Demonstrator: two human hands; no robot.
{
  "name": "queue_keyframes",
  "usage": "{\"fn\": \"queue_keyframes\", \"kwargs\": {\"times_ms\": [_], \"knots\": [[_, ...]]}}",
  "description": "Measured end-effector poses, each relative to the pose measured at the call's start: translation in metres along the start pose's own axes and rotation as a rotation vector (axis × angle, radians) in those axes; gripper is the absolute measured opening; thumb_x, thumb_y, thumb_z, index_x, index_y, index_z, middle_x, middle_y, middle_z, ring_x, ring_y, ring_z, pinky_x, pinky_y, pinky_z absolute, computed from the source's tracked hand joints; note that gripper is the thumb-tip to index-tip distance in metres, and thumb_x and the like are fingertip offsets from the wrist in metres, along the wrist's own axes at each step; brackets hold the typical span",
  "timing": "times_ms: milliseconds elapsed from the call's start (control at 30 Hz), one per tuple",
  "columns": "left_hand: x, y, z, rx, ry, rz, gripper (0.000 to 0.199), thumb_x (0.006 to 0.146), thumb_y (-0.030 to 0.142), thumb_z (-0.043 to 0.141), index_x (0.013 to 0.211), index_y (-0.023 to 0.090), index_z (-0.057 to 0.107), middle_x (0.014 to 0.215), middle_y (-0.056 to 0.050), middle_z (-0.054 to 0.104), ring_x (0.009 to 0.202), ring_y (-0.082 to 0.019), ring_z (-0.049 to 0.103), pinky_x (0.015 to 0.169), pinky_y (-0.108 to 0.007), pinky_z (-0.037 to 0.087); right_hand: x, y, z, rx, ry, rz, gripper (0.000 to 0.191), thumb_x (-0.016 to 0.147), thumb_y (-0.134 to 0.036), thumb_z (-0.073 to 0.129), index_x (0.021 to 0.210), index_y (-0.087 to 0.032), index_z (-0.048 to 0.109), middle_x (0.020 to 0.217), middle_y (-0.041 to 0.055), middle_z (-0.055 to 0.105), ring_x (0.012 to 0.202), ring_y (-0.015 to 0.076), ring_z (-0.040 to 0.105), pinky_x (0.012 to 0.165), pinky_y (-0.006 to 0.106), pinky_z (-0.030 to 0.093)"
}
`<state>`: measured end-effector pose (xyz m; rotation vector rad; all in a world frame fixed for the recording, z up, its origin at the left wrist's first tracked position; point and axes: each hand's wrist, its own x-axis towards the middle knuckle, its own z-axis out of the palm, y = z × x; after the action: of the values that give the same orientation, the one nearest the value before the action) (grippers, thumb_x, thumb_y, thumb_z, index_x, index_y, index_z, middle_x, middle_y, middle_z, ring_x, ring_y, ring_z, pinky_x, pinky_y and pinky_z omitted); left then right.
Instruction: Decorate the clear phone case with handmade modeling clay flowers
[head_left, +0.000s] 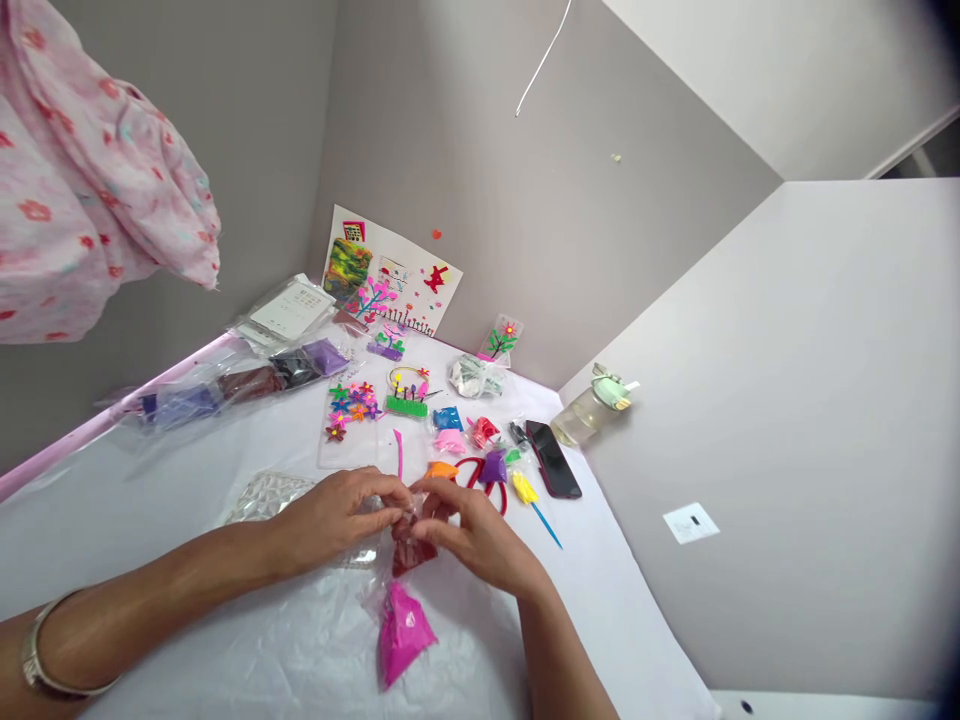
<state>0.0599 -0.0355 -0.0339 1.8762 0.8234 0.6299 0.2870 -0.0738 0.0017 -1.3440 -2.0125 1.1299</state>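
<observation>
My left hand [345, 515] and my right hand [480, 535] meet over the white-covered table, their fingers closed on the clear plastic top of a packet of dark red clay [412, 553]. Just below the packet lies a bag of bright pink clay [403, 632]. Under and beside my left hand is a clear, textured plastic sheet [270, 492]. Beyond my right hand are red-handled scissors [495, 492], partly hidden, and small packets of orange [442, 471], purple [494, 466] and yellow clay [525, 488].
A phone [553, 460] and a glass jar [589, 412] stand at the right edge. Clay flowers [352, 410] lie behind my hands. Bagged clay [255, 383] lines the left edge. A decorated sheet [442, 290] leans on the wall; patterned cloth [97, 190] hangs upper left.
</observation>
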Motion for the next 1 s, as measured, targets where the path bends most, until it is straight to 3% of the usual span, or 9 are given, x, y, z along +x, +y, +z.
{"fn": "queue_keyframes", "kwargs": {"times_ms": [133,200,300,467,567,700,800,933,1000], "knots": [[0.000,0.000,0.002,0.004,-0.006,0.008,0.027,0.093,0.041,0.053,0.092,0.025,0.075,0.098,-0.004,0.074,0.098,-0.025,0.067,0.091,-0.034,0.049,0.013,0.031,-0.011,-0.297,0.452,-0.099,0.022,0.104,-0.029,0.057,0.118,-0.020,0.072,0.111,0.0099,0.078,0.094,0.0224,0.074,0.085,0.036,0.060],[0.000,0.000,0.004,-0.005,-0.005,0.010,0.027,0.094,0.041,0.051,0.090,0.025,0.072,0.095,-0.004,0.074,0.095,-0.025,0.067,0.089,-0.034,0.049,0.024,0.048,-0.013,-0.462,0.574,-0.130,0.024,0.103,-0.024,0.054,0.119,-0.019,0.072,0.119,0.0139,0.075,0.109,0.0275,0.071,0.096,0.046,0.059],[-0.002,0.000,0.010,-0.018,0.001,0.002,0.023,0.095,0.040,0.049,0.093,0.025,0.067,0.092,-0.002,0.074,0.091,-0.024,0.067,0.086,-0.033,0.050,0.042,0.066,-0.014,-0.548,0.580,-0.144,0.038,0.096,-0.010,0.052,0.128,-0.019,0.070,0.130,0.0169,0.072,0.127,0.0321,0.063,0.110,0.057,0.051],[-0.002,-0.003,0.022,-0.009,-0.006,0.024,0.019,0.091,0.031,0.053,0.107,0.027,0.063,0.093,0.000,0.075,0.092,-0.023,0.069,0.089,-0.034,0.050,0.059,0.077,-0.014,-0.634,0.510,-0.154,0.060,0.087,0.005,0.047,0.137,-0.021,0.068,0.128,0.0138,0.072,0.130,0.0299,0.061,0.118,0.057,0.046],[-0.003,-0.008,0.027,0.020,-0.025,0.080,0.017,0.086,0.024,0.056,0.100,0.024,0.066,0.102,-0.003,0.072,0.096,-0.023,0.068,0.089,-0.033,0.050,0.060,0.081,-0.015,-0.664,0.491,-0.144,0.058,0.087,0.004,0.050,0.137,-0.020,0.067,0.126,0.0149,0.072,0.127,0.0311,0.062,0.115,0.057,0.048],[-0.003,-0.015,0.032,0.055,-0.029,0.147,0.032,0.082,0.014,0.055,0.110,0.024,0.067,0.109,-0.005,0.069,0.095,-0.022,0.067,0.088,-0.033,0.051,0.059,0.084,-0.015,-0.678,0.487,-0.137,0.056,0.086,0.003,0.057,0.136,-0.020,0.067,0.125,0.0147,0.072,0.123,0.0324,0.064,0.109,0.057,0.052],[-0.004,-0.017,0.030,0.083,-0.005,0.190,0.023,0.086,0.017,0.059,0.105,0.024,0.069,0.110,-0.006,0.070,0.103,-0.025,0.066,0.093,-0.037,0.051,0.056,0.081,-0.015,-0.668,0.513,-0.138,0.053,0.087,0.002,0.058,0.134,-0.021,0.067,0.123,0.0134,0.072,0.122,0.0326,0.064,0.111,0.058,0.050],[-0.003,-0.013,0.016,0.087,0.097,0.205,0.020,0.098,0.027,0.055,0.113,0.025,0.069,0.117,-0.007,0.072,0.115,-0.027,0.063,0.104,-0.041,0.048,0.045,0.066,-0.013,-0.619,0.601,-0.164,0.050,0.094,-0.007,0.056,0.143,-0.020,0.057,0.137,0.0172,0.064,0.133,0.0319,0.058,0.112,0.055,0.051],[-0.002,-0.011,0.007,0.060,0.223,0.188,0.023,0.104,0.032,0.050,0.118,0.025,0.067,0.118,-0.007,0.072,0.115,-0.026,0.064,0.105,-0.041,0.048,0.038,0.054,-0.009,-0.534,0.630,-0.219,0.047,0.097,-0.012,0.056,0.144,-0.020,0.054,0.138,0.0172,0.062,0.132,0.0301,0.059,0.110,0.052,0.053]]}}
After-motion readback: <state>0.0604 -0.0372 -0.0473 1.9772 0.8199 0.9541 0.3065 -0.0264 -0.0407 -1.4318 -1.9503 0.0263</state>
